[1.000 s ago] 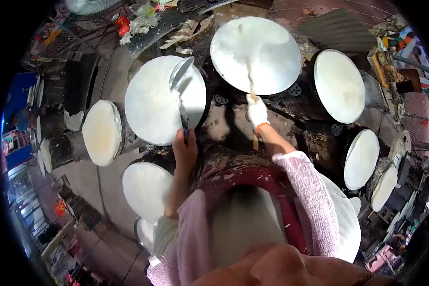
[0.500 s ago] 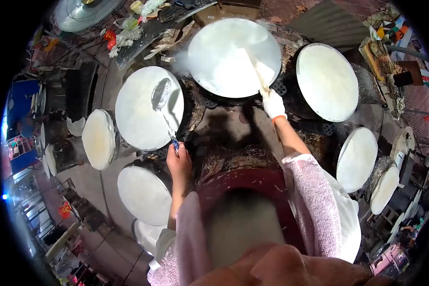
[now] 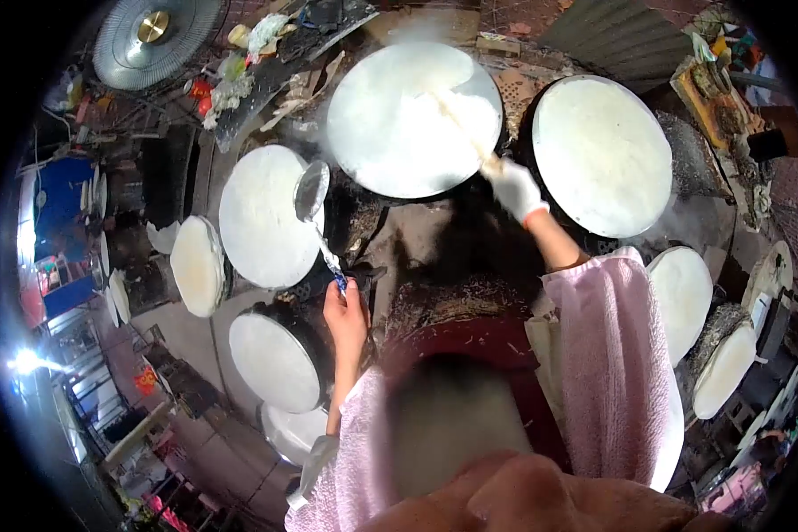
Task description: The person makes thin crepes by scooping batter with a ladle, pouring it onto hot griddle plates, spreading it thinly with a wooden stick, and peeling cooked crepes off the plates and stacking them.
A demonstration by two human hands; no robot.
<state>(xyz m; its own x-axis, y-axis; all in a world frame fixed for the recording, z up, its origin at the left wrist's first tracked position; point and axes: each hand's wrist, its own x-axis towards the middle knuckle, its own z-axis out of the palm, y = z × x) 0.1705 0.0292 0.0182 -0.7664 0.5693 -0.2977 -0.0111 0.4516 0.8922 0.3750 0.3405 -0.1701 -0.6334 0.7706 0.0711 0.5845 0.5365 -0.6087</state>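
Note:
My bare left hand is closed round the blue handle of a metal ladle. The ladle's bowl hangs over the right edge of a round white griddle. My right hand, in a white glove with an orange cuff, grips a wooden spreader at the front right edge of the steaming top griddle. The spreader's far end lies over the white layer there and is blurred. Below my hands is a large tub with a dark red rim and pale contents.
More round griddles with white tops stand around, one at the right, others at the lower left and lower right. A fan is at the top left. Corrugated sheet lies beyond the griddles.
The spreader has swung across the top griddle, and my right hand has moved right. The white layer there looks wider. The ladle has shifted toward its griddle's right edge. The view has turned.

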